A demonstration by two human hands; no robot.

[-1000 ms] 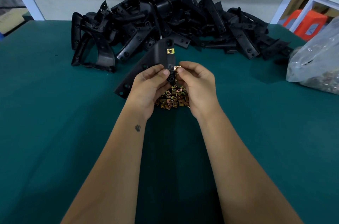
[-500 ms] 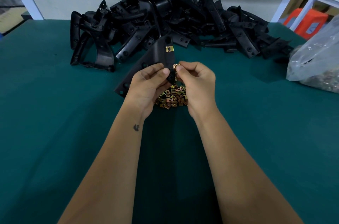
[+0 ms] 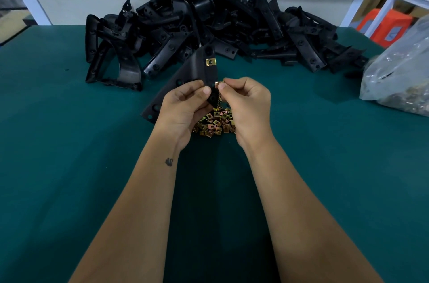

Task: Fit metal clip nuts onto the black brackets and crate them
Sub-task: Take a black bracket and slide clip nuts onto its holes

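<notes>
Your left hand grips the stiff, light bracket; right hand pinches a tiny slippery clip nut; hold its edges.

Black bracket tilted upright, one brass clip nut fitted, loose nuts heaped below

The left hand grips a black bracket — one clip nut already fitted. The right hand pinches another nut at its edge, above loose nuts on the green counter.
</notes>
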